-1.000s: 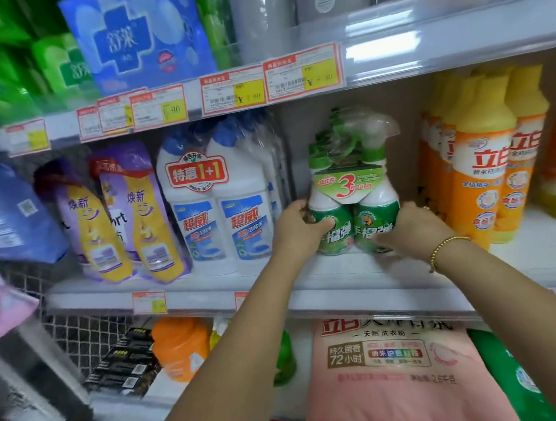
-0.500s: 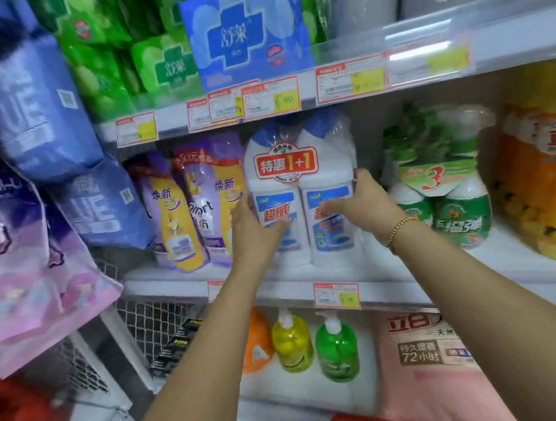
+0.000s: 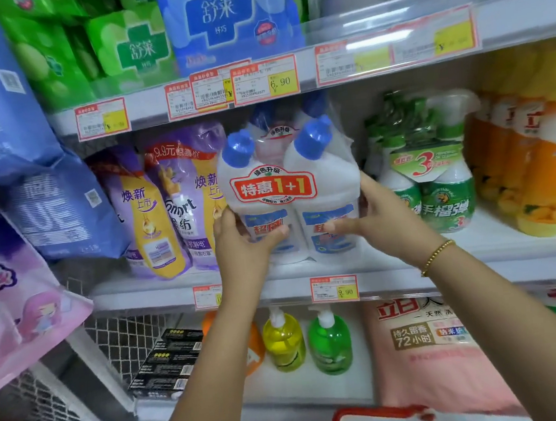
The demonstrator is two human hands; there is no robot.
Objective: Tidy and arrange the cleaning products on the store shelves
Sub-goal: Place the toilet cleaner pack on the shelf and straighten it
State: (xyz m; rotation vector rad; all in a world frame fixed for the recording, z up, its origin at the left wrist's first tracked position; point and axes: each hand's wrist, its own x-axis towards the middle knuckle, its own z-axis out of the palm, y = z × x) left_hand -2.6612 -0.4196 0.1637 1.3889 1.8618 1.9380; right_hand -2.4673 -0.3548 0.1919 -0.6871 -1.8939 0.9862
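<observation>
Twin-pack (image 3: 274, 190) gripped by my left hand (image 3: 242, 245) and right hand (image 3: 384, 219) at shelf (image 3: 500, 248) front; slick wrap may slip, pack toppling off.

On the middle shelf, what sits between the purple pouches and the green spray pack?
The head view shows a white twin-pack with blue caps there, gripped by the left hand and the right hand.
</observation>
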